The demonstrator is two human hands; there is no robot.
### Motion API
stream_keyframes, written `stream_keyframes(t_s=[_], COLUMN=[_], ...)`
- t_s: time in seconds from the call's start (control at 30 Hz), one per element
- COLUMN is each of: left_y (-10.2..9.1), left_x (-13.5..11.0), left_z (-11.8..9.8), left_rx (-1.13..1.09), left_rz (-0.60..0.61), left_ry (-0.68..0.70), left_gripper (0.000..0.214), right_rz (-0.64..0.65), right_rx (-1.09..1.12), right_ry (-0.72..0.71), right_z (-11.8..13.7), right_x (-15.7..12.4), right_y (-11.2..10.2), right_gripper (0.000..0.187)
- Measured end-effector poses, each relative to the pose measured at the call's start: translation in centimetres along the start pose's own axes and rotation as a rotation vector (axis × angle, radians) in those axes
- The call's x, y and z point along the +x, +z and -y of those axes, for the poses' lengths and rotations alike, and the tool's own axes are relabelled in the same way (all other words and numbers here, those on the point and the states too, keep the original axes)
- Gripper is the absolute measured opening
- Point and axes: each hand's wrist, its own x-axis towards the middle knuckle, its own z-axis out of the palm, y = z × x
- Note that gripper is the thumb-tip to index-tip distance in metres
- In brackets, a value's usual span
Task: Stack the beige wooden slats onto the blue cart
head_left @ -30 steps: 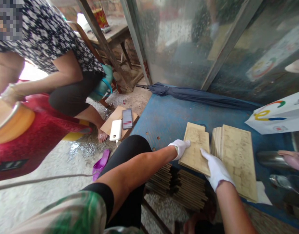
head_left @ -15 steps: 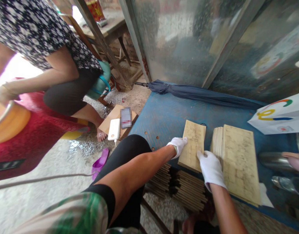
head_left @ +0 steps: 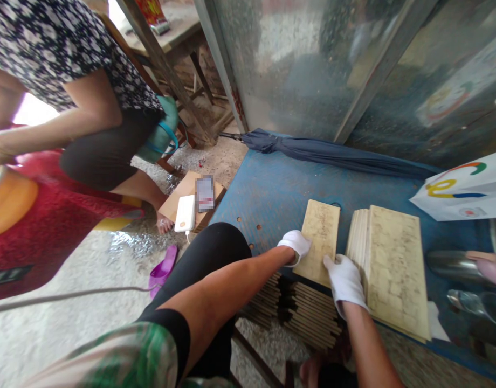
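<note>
A pale yellow rectangular board (head_left: 318, 237) with faint dark marks lies flat near the front edge of the blue table. In a white glove, my left hand (head_left: 297, 245) is closed at its left edge, fingers partly hidden. Also gloved in white, my right hand (head_left: 347, 281) grips the lower right edge, thumb on top and fingers mostly out of sight. Just right of this hand stands a stack of similar boards (head_left: 397, 264), with several more leaning against its left side (head_left: 358, 237). Below the table edge, further boards (head_left: 310, 312) are piled with their edges showing.
A folded dark umbrella (head_left: 337, 153) lies along the back of the blue table (head_left: 288, 183). To the right are a white paper bag (head_left: 462, 188), a metal cup (head_left: 446, 267) and a glass (head_left: 470, 303). At left sits another person (head_left: 94, 91); a power bank (head_left: 185, 213) and phone (head_left: 205, 193) rest on a carton.
The top board's face looks different, with reddish marks now showing near its upper part. Both hands stay at its edges, the left slightly lower. The whole view has shifted a little.
</note>
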Motion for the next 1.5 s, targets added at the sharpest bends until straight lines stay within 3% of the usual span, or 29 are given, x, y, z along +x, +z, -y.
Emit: stream_keyframes(t_s=[0.5,0.93,1.1,1.27,1.37,1.5], left_y=[-0.6,-0.3,0.6,0.2,-0.4,0.2], left_x=[-0.9,-1.3,-1.1,-1.2,-1.8,-3.5], left_z=[-1.0,-0.7,-0.3,-0.6,-0.8,-0.1], left_rx=[0.171,0.113,0.068,0.044,0.119,0.304], left_rz=[-0.023,-0.079,-0.134,-0.29,-0.217,-0.116], left_ry=[0.141,0.135,0.149,0.2,0.234,0.388], left_gripper=[0.038,0.04,0.039,0.045,0.042,0.045], right_rz=[0.007,0.086,0.105,0.08,0.052,-0.042], right_rx=[-0.201,-0.282,-0.324,-0.327,-0.299,-0.26], right_ry=[0.076,-0.072,-0.057,-0.071,-0.079,-0.073], right_z=[2.0,3.0,2.9,3.1,3.2,3.2], right_x=[-0.8,-2.7,-4.2,-5.8,-6.4,-7.0], right_y=[-0.9,-3.1,-4.6,-6.4,-7.6,-9.2], right_gripper=[0.038,0.04,0.04,0.042,0.041,0.038])
